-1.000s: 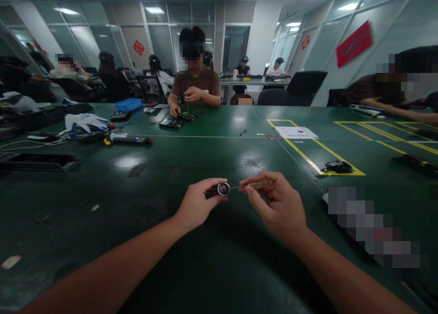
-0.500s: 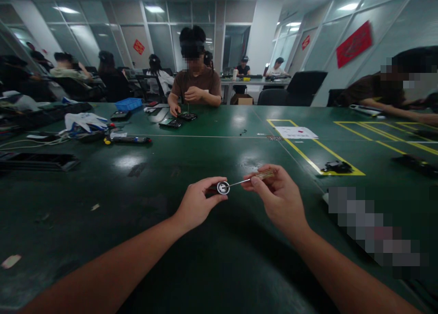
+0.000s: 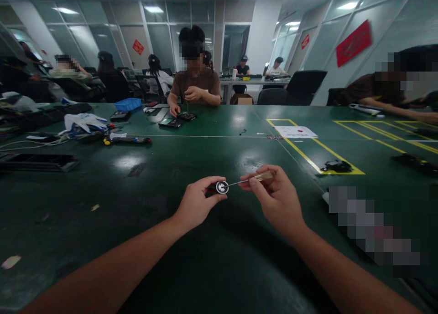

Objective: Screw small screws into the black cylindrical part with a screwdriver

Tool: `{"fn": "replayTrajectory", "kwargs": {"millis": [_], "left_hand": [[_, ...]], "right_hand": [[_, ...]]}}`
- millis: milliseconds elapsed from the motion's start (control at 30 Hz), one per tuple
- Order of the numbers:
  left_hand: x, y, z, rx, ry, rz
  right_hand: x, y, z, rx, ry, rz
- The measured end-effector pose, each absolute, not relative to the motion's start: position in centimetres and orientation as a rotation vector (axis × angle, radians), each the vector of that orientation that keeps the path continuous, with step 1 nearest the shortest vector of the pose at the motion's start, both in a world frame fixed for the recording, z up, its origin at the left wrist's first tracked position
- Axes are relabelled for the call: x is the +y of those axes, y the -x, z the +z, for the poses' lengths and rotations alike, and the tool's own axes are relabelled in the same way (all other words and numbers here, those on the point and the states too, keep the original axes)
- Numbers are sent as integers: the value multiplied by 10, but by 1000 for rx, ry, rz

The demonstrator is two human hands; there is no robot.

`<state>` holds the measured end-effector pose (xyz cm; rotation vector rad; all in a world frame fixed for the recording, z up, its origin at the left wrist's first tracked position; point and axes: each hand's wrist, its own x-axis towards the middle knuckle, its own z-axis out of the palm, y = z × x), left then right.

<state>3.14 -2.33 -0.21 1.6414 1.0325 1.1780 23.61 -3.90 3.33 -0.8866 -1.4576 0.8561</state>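
Observation:
Between thumb and fingers, my left hand (image 3: 196,202) grips a small round part (image 3: 222,187) with a pale metallic rim and a dark-and-white inside. Its round face is turned toward the right. My right hand (image 3: 278,193) is closed around a screwdriver (image 3: 263,176) with a clear amber handle. The thin shaft points left, and its tip reaches into the face of the round part; the exact point of contact is too small to make out. Both hands are held over the green table (image 3: 212,264).
A pen-like tool (image 3: 128,140), white-and-blue gloves (image 3: 85,124) and a blue basket (image 3: 127,105) lie at the left. Across the table a person (image 3: 195,84) handles small devices. Yellow tape frames a black part (image 3: 337,166) and a paper sheet (image 3: 296,131) at right.
The screwdriver's handle has turned slightly in my right hand, with the fingers shifting a little. My left hand and the round part stay almost in place.

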Motion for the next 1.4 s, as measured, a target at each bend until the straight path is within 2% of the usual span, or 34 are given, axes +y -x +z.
{"fn": "replayTrajectory", "kwargs": {"millis": [300, 1067, 1400], "left_hand": [[-26, -31, 1, 1033, -1657, 1165], [-23, -30, -4, 1026, -1738, 1187], [-24, -31, -3, 1067, -1732, 1180]], "right_hand": [[-29, -234, 30, -1185, 893, 1114], [-54, -237, 31, -1752, 927, 488], [-51, -235, 33, -1619, 913, 604]]}}
